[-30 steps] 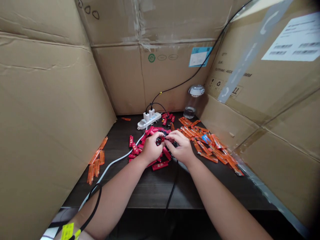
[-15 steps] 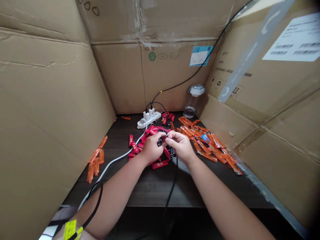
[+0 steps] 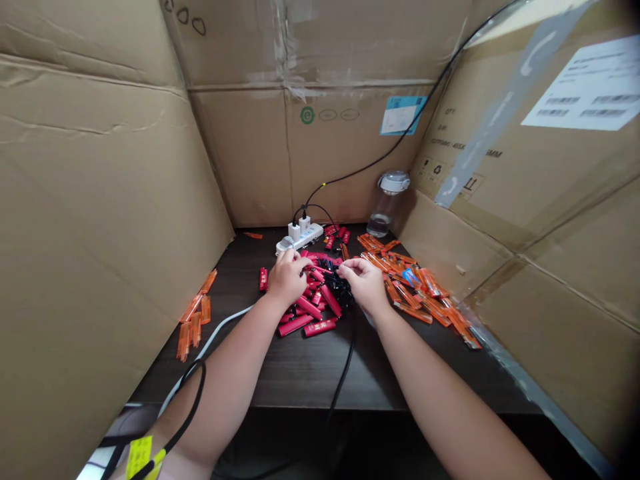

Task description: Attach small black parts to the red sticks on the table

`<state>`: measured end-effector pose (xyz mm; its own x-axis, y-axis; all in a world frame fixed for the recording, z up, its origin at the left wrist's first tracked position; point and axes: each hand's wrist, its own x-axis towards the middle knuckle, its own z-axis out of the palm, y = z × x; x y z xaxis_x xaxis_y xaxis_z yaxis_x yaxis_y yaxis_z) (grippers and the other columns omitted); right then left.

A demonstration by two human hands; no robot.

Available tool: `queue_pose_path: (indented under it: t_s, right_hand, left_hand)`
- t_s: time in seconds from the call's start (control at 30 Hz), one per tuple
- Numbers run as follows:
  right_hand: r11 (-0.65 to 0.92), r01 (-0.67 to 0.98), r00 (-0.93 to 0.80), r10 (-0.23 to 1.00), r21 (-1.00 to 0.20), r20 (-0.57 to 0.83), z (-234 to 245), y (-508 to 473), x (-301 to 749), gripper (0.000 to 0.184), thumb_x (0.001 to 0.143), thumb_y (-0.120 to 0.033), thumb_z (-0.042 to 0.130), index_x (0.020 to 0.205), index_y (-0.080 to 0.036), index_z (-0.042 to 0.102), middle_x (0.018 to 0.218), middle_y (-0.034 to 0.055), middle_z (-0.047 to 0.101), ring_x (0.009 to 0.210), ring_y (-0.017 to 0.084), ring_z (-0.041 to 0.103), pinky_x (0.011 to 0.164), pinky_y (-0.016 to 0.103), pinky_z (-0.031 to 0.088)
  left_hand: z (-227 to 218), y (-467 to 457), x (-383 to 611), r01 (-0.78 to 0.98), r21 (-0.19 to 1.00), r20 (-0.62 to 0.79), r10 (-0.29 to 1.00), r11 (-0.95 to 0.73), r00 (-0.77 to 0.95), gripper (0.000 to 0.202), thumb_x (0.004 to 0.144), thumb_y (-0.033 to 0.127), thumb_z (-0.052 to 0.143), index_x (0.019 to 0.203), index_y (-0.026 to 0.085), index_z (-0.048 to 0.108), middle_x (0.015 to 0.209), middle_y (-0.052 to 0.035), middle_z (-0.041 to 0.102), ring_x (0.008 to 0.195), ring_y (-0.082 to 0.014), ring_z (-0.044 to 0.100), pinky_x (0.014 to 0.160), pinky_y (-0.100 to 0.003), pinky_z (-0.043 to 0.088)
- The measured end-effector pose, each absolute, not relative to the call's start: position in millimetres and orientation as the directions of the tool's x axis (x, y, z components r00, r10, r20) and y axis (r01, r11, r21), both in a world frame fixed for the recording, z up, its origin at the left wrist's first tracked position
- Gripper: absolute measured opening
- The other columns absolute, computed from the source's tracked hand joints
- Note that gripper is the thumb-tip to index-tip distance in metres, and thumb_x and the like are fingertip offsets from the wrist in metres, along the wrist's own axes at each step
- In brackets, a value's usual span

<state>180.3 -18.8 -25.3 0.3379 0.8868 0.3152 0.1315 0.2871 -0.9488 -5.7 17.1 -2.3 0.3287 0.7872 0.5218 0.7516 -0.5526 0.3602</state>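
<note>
My left hand [image 3: 289, 280] is over the left edge of a pile of red lighter-shaped pieces [image 3: 310, 307], just in front of the power strip. Its fingers and thumb are apart, and I see nothing held in them. On the right side of the pile my right hand [image 3: 367, 285] is closed, with thumb and index finger pinched together. Whatever sits in that pinch is too small to make out. Between the hands lies a heap of small black parts [image 3: 341, 283], partly covering the red pieces. Some red pieces carry gold lettering.
Orange see-through lighter-shaped pieces [image 3: 415, 293] are scattered at right, with several more [image 3: 195, 327] at left. A white power strip [image 3: 313, 233] and a water bottle [image 3: 383, 213] stand behind. A white cable [image 3: 225, 327] and a black cable [image 3: 345, 373] cross the table. Cardboard walls [image 3: 240, 153] surround it.
My hands, which were together above the pile, have separated. The left has moved left and away toward the power strip; the right has shifted slightly right. More of the pile shows between them.
</note>
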Motion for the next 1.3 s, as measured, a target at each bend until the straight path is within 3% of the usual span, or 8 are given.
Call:
queue_pose_path:
  t_s: [0.17,0.33,0.57,0.63,0.73,0.93,1.17,1.3]
  right_hand:
    - [0.351,0.529,0.145,0.86,-0.773,0.49,-34,-17,182,0.013,0.076,-0.026,0.057,0.081,-0.019,0.066,0.087,0.0069,0.07,0.075,0.02,0.064,0.075,0.036,0.051]
    - [0.367,0.594,0.178,0.807,-0.715,0.562,-28,-24,186,0.014,0.079,-0.024,0.053,0.082,-0.019,0.066,0.086,0.0071,0.07,0.079,0.02,0.064,0.077,0.035,0.051]
    - [0.379,0.483,0.193,0.833,-0.789,0.518,-15,-36,178,0.013,0.077,-0.03,0.06,0.077,-0.018,0.064,0.079,0.0057,0.067,0.073,0.019,0.062,0.069,0.032,0.051]
    - [0.401,0.354,0.136,0.871,-0.845,0.471,-9,-42,172,0.014,0.075,-0.032,0.064,0.08,-0.019,0.065,0.08,0.0049,0.066,0.074,0.018,0.062,0.068,0.031,0.051]
    - [0.383,0.086,-0.058,0.923,-0.92,0.379,-2,-50,165,0.022,0.077,-0.034,0.064,0.093,-0.02,0.064,0.079,0.0027,0.067,0.071,0.016,0.063,0.067,0.03,0.052]
    - [0.267,0.084,-0.243,0.94,-0.96,0.24,-1,-52,166,0.021,0.076,-0.037,0.067,0.078,-0.016,0.066,0.059,-0.0006,0.062,0.052,0.013,0.058,0.051,0.026,0.048]
    - [0.216,-0.216,0.058,0.976,-0.952,0.209,-4,-45,170,0.025,0.07,-0.038,0.073,0.074,-0.017,0.059,0.054,-0.0057,0.054,0.044,0.008,0.049,0.044,0.021,0.042]
    - [0.246,-0.22,0.096,0.969,-0.944,0.23,-4,-44,174,0.025,0.07,-0.038,0.073,0.08,-0.018,0.061,0.053,-0.0061,0.053,0.042,0.007,0.045,0.043,0.02,0.039]
  left_hand:
    - [-5,17,-6,0.769,0.322,0.414,0.813,-0.552,0.409,0.049,0.072,0.005,0.051,0.112,0.027,0.066,0.105,-0.0066,0.057,0.103,-0.0234,0.053,0.09,-0.035,0.047]
    - [-2,16,-8,0.716,0.401,0.397,0.812,-0.572,0.427,0.057,0.067,0.0,0.05,0.116,0.025,0.063,0.11,-0.0065,0.058,0.103,-0.0223,0.056,0.092,-0.033,0.047]
    - [8,6,2,0.426,0.689,0.543,0.807,-0.586,0.231,0.04,0.067,0.0,0.05,0.099,0.019,0.063,0.096,-0.0034,0.064,0.095,-0.017,0.06,0.092,-0.032,0.047]
    - [12,-3,8,0.273,0.808,0.483,0.852,-0.523,0.202,0.036,0.07,0.003,0.051,0.1,0.019,0.06,0.093,-0.0021,0.063,0.088,-0.0152,0.061,0.086,-0.031,0.05]
    - [14,-17,19,-0.028,0.966,0.254,0.922,-0.258,0.292,0.029,0.078,0.019,0.055,0.107,0.021,0.054,0.096,-0.0017,0.06,0.063,-0.0091,0.058,0.055,-0.023,0.05]
    - [8,-30,36,-0.289,0.945,0.012,0.871,0.15,0.491,0.036,0.081,0.044,0.056,0.104,0.016,0.056,0.087,-0.0051,0.061,0.056,-0.0093,0.056,0.041,-0.02,0.045]
    - [10,-26,32,-0.235,0.965,-0.01,0.916,0.114,0.401,0.024,0.077,0.037,0.062,0.085,0.017,0.052,0.07,-0.0003,0.06,0.057,-0.014,0.062,0.043,-0.024,0.051]
    - [9,-25,30,-0.17,0.981,-0.013,0.914,0.09,0.406,0.027,0.077,0.041,0.062,0.085,0.017,0.052,0.069,-0.001,0.062,0.054,-0.0143,0.062,0.036,-0.02,0.045]
